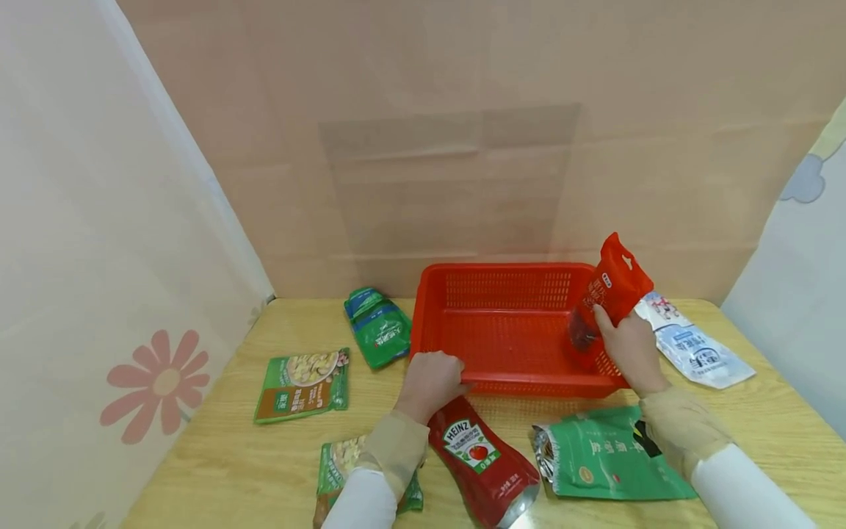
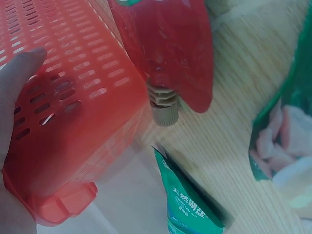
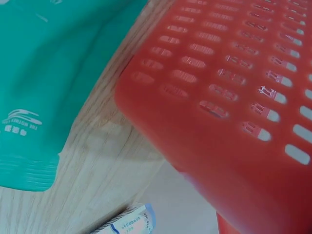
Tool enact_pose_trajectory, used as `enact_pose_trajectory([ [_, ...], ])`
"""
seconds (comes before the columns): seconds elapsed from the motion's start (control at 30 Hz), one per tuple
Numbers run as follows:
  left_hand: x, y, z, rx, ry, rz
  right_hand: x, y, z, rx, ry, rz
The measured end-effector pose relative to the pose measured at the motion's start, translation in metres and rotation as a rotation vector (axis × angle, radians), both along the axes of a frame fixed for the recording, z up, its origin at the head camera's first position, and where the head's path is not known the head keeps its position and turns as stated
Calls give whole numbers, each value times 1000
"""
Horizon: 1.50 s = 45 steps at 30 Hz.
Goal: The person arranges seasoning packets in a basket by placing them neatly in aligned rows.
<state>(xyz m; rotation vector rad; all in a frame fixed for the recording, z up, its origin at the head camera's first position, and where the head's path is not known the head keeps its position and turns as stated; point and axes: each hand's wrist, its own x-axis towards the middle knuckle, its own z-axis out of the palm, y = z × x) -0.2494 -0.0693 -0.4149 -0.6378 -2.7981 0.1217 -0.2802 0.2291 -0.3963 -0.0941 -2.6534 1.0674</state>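
Note:
A red plastic basket (image 1: 505,342) with slotted walls stands on the table. My left hand (image 1: 432,382) grips its near left rim, and the thumb (image 2: 27,63) lies against the slotted wall in the left wrist view. At the right end of the basket, my right hand (image 1: 633,349) holds a red packet (image 1: 611,283) with a hang hole at its top. The packet is tilted, its darker lower part inside the basket. Just below the left hand lies a Heinz ketchup pouch (image 1: 485,463), its capped spout (image 2: 165,109) beside the basket in the left wrist view.
Left of the basket lie a green salt pouch (image 1: 380,330) and a green-brown packet (image 1: 302,386). A similar packet (image 1: 340,463) is partly under the left forearm. A green pouch (image 1: 608,455) lies near the right forearm, and a white-blue bag (image 1: 697,349) lies at far right.

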Motion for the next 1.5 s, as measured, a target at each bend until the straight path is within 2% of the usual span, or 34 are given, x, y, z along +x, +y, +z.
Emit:
enact_pose_trajectory([
  [0.27, 0, 2, 2, 4, -26, 6, -2, 0, -1, 52, -35, 8],
  [0.47, -1, 1, 1, 0, -28, 12, -2, 0, -1, 52, -26, 43],
  [0.7, 0, 1, 3, -3, -24, 15, -5, -3, 2, 109, -24, 81],
  [0.9, 0, 1, 3, -15, -27, 6, -6, -7, 1, 113, -16, 83],
  [1.1, -1, 2, 1, -30, 7, -2, -6, -5, 0, 112, -69, 92],
  [1.5, -2, 2, -1, -33, 8, 0, -8, -5, -2, 86, -128, 131],
])
